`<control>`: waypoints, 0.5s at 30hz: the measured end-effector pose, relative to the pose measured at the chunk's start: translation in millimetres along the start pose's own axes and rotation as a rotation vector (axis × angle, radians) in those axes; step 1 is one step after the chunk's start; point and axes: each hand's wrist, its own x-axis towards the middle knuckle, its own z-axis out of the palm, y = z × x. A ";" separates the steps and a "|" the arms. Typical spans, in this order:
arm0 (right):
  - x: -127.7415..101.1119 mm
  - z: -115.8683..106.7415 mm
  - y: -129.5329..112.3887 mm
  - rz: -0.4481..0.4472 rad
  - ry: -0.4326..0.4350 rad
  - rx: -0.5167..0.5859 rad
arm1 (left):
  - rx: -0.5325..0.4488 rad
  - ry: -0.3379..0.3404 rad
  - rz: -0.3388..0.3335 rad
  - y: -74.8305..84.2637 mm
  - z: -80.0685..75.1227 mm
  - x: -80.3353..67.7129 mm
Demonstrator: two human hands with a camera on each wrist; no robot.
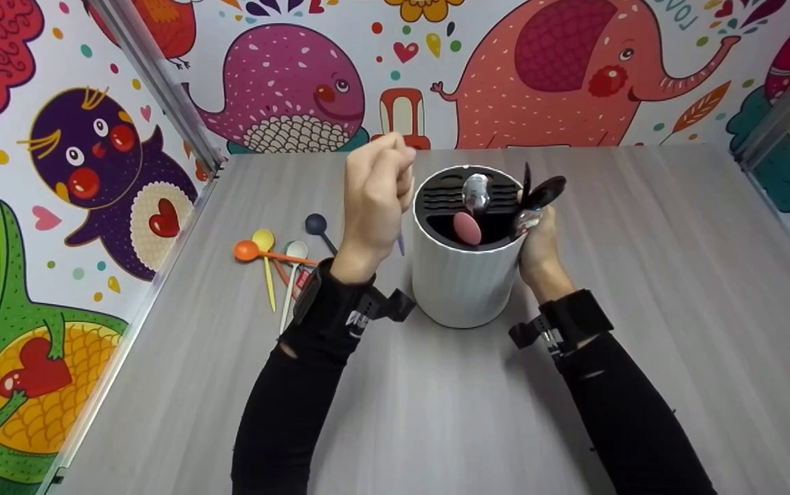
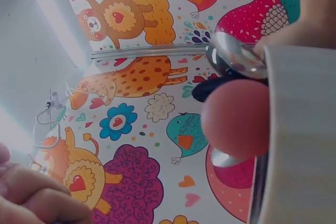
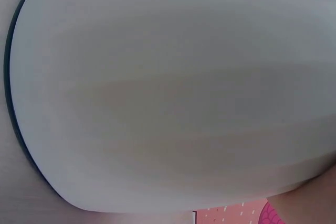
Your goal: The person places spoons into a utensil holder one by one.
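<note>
A white cylindrical utensil holder (image 1: 467, 292) with a black slotted top stands upright on the table. My right hand (image 1: 541, 247) grips its right side; most of the fingers are hidden behind the wall. Beside the holder's left rim, my left hand (image 1: 379, 199) is raised with curled fingers and no object showing in them. In the holder's front compartment leans a pink spoon (image 1: 467, 228), its round head close by in the left wrist view. Behind it a shiny metal spoon (image 1: 476, 192) sticks up. A black spoon-shaped utensil (image 1: 547, 192) and another metal utensil (image 1: 527, 221) lean at the right rim.
Left of the holder lie an orange spoon (image 1: 246, 251), a yellow spoon (image 1: 264, 239), a white spoon (image 1: 295, 250) and a dark blue spoon (image 1: 315, 224). A small red item (image 1: 302, 280) and a purple handle (image 1: 401, 245) show too. Cartoon-printed walls (image 1: 408, 75) border the table (image 1: 450, 412).
</note>
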 end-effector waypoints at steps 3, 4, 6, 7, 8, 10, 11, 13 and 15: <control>-0.4 -0.5 0.4 0.002 -0.015 0.002 | -0.065 0.010 0.001 4.4 7.6 7.2; -0.3 -0.8 0.6 0.002 -0.021 0.003 | -0.085 0.014 -0.003 4.7 9.6 9.6; -0.2 -1.6 1.4 -0.003 -0.027 -0.005 | -0.118 0.019 -0.013 4.1 12.9 13.1; -0.2 -1.9 1.7 -0.009 -0.030 -0.017 | -0.130 0.021 -0.020 3.4 14.1 14.4; -0.1 -1.9 2.0 -0.011 -0.032 -0.026 | -0.140 0.024 -0.026 2.4 15.1 15.3; 0.2 -2.4 2.6 -0.031 -0.029 -0.042 | -0.152 0.028 -0.038 -0.1 16.5 16.2; 0.2 -2.6 2.7 -0.041 -0.030 -0.050 | -0.158 0.030 -0.044 -1.3 17.1 16.3; 0.3 -2.9 2.6 -0.055 -0.029 -0.062 | -0.167 0.034 -0.052 -2.4 18.0 16.5; 0.5 -3.1 2.1 -0.064 -0.032 -0.057 | -0.178 0.037 -0.052 -1.4 19.2 16.8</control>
